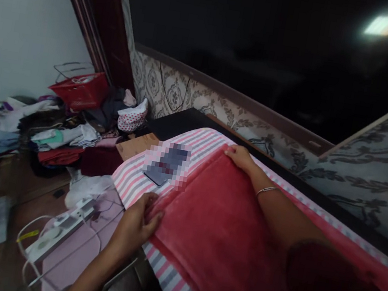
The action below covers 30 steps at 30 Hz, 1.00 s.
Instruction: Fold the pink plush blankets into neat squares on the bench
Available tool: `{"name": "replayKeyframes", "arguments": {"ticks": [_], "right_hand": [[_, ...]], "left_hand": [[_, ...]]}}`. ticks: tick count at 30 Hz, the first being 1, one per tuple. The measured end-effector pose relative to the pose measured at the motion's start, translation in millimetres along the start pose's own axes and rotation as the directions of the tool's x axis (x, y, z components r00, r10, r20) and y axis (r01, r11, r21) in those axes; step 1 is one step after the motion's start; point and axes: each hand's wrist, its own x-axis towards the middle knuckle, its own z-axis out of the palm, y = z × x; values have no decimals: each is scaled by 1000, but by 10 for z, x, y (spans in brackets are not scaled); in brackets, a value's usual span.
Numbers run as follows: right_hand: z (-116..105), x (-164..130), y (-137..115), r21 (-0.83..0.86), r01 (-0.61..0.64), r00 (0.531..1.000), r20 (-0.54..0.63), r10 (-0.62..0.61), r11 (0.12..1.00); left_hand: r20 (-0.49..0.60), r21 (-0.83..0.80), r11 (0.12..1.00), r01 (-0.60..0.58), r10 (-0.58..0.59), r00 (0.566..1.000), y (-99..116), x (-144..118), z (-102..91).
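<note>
Pinching the red cloth's (224, 230) near corner, the left hand (135, 227) grips closed; the right hand (240, 157) presses flat, open. Uneven tugging may dislodge the dark flat object (162, 167) at frame centre.

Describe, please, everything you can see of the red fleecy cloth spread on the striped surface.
The red fleecy cloth looks soft and plush, plain in colour, lying flat over a pink, grey and white striped sheet. The left hand pinches its near corner; the right hand presses its far corner. Its end edge runs between them. The rest runs out of view.
</note>
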Motion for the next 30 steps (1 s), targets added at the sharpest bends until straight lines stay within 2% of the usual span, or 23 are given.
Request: {"name": "replayKeyframes", "arguments": {"ticks": [3, 7, 13, 16, 19, 22, 24, 27, 30], "right_hand": [[-31, 58, -24, 6, 33, 997, -72, -32, 999], [15, 45, -5, -3, 58, 988, -144, -58, 998], [160, -61, 59, -75, 58, 996, -70, -63, 995], [95, -126, 82, -96, 80, 995, -53, -85, 992], [-63, -318, 218, -110, 90, 994, -47, -95, 990], [-296, -700, 524, -192, 83, 994, -55, -95, 978], [-497, -1088, 758, -278, 79, 992, -69, -102, 957], [-831, -1903, 954, -325, 95, 982, -125, -142, 941], [-1085, -2890, 818, -253, 144, 971, -153, -186, 957]], "left_hand": [[4, 58, 997, -42, 42, 999, 12, -31, 2], [-71, 61, 997, -48, 52, 996, 2, -71, 30], [-83, 12, 998, -58, 58, 995, -20, -69, 38], [-72, 14, 999, -52, 53, 996, -9, -59, 17], [-66, 44, 998, -42, 45, 997, -11, -58, 1], [-61, 81, 996, -47, 52, 997, -37, -53, -14], [-51, 77, 995, -58, 62, 997, -57, -32, -32], [-18, 23, 999, -45, 46, 999, -63, 34, -62], [5, -96, 995, -12, 13, 1000, -30, 111, -75]]}}
